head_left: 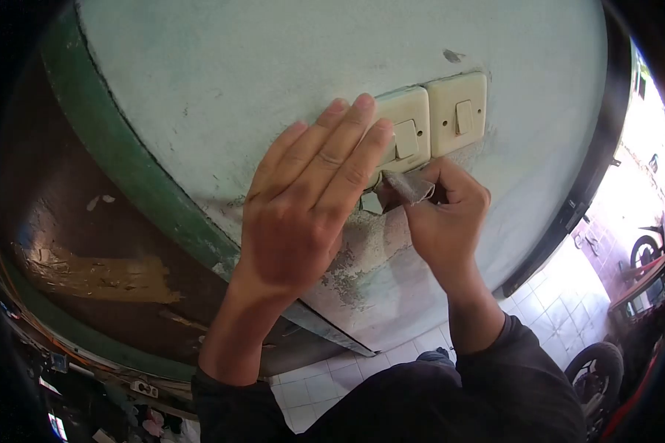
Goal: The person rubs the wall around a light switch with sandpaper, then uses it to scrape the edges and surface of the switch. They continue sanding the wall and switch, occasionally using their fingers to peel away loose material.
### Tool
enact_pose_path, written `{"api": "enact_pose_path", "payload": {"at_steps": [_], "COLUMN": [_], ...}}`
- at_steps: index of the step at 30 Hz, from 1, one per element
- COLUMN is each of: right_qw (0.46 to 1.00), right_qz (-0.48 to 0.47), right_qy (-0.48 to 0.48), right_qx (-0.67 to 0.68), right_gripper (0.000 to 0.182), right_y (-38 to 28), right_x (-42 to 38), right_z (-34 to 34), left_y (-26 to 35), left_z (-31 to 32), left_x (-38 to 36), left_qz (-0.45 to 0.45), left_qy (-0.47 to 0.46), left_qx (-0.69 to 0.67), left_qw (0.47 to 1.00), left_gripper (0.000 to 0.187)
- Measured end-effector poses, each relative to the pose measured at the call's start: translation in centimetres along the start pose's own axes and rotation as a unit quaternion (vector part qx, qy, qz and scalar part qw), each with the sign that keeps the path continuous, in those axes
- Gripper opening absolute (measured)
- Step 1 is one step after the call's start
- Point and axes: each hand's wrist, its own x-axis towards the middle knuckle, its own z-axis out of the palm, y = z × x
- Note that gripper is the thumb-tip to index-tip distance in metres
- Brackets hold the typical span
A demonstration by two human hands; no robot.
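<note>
My left hand point(303, 192) lies flat with its fingers stretched out over the wall and the left part of a cream light switch plate point(415, 111). Between the thumb and fingers of my right hand point(451, 214) is a folded grey piece of what looks like sandpaper point(408, 187), just under that plate's lower edge. A second cream switch plate point(457, 92) sits right beside the first on the wall. Below both hands the paint is worn, leaving a rough, scraped patch point(358, 269). My right fingertips are partly hidden behind the folded piece.
The pale painted wall point(222, 59) fills the middle. To the left is a brown door point(89, 221) with a green frame point(144, 155). Past the dark edge at right, a motorcycle wheel point(595, 376) stands on the white tiled floor point(547, 314). Clutter lies at lower left.
</note>
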Motion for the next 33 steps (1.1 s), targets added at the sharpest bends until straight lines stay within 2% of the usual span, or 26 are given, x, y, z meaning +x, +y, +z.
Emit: {"api": "enact_pose_path", "payload": {"at_steps": [2,4,6,8,9,10,12,13,16,17,18,20,24,26,28,29,32,33], "right_qw": [1.000,0.999,0.999,0.995,0.991,0.992,0.999,0.998,0.999,0.995,0.995,0.998,0.999,0.999,0.999,0.999,0.998,0.999], "right_qz": [0.025,0.044,0.028,-0.060,-0.057,-0.056,0.028,0.054,0.018,-0.039,-0.039,0.024,0.024,0.032,-0.003,0.038,0.056,0.041], "right_qy": [-0.010,0.027,0.027,-0.017,-0.026,-0.022,0.028,0.021,0.010,-0.011,-0.008,-0.015,0.027,0.024,-0.019,-0.011,0.015,0.018], "right_qx": [-0.013,0.016,-0.034,-0.079,-0.114,-0.113,-0.011,-0.001,-0.037,-0.089,-0.089,-0.052,0.013,-0.008,-0.034,-0.019,-0.022,0.022], "right_gripper": [0.013,0.012,0.013,0.015,0.014,0.014,0.012,0.013,0.012,0.012,0.012,0.012,0.012,0.011,0.012,0.017,0.019,0.017], "right_y": [-0.1,-0.8,-0.5,-1.2,-1.6,-1.3,-0.6,-0.6,-1.0,-1.1,-1.1,-0.9,0.1,-0.8,-0.3,0.0,-0.6,-0.5], "right_x": [0.6,1.3,0.7,-0.1,0.0,0.1,0.6,1.1,0.0,-0.1,0.0,0.4,0.6,0.1,0.2,0.3,1.1,0.7], "right_z": [-0.7,-1.3,-0.9,0.1,-0.1,-0.3,-0.7,-1.3,-0.1,0.1,-0.1,-0.4,-0.5,0.0,-0.1,-0.3,-1.2,-0.6], "left_y": [0.0,0.1,-0.1,0.2,0.3,0.4,0.1,-0.1,-0.2,-0.1,0.1,0.0,-0.1,0.0,0.0,0.1,0.0,0.0], "left_z": [0.0,-0.2,-0.2,-0.1,-0.1,-0.2,-0.3,-0.3,-0.2,-0.1,-0.2,-0.3,-0.3,-0.2,0.0,0.0,-0.3,-0.2], "left_x": [-0.1,0.0,-0.1,0.0,0.1,0.1,-0.1,-0.1,-0.1,0.1,0.1,0.2,0.1,0.2,0.1,0.2,0.1,0.1], "left_qz": [0.003,-0.001,-0.002,0.004,-0.002,-0.007,0.000,0.001,0.005,0.007,0.003,0.003,0.000,0.005,-0.003,-0.004,-0.011,-0.008], "left_qy": [-0.001,-0.006,0.000,0.002,0.006,0.012,-0.002,-0.008,0.000,0.001,0.006,0.006,0.012,0.014,0.015,0.017,0.015,0.018], "left_qx": [0.004,0.002,-0.002,-0.010,0.003,0.017,0.003,-0.011,-0.016,-0.017,-0.003,0.012,0.005,0.000,0.003,0.003,0.005,0.007], "left_qw": [1.000,1.000,1.000,1.000,1.000,1.000,1.000,1.000,1.000,1.000,1.000,1.000,1.000,1.000,1.000,1.000,1.000,1.000], "left_gripper": [0.047,0.045,0.045,0.045,0.046,0.048,0.047,0.046,0.047,0.047,0.047,0.048,0.048,0.048,0.047,0.047,0.046,0.046]}}
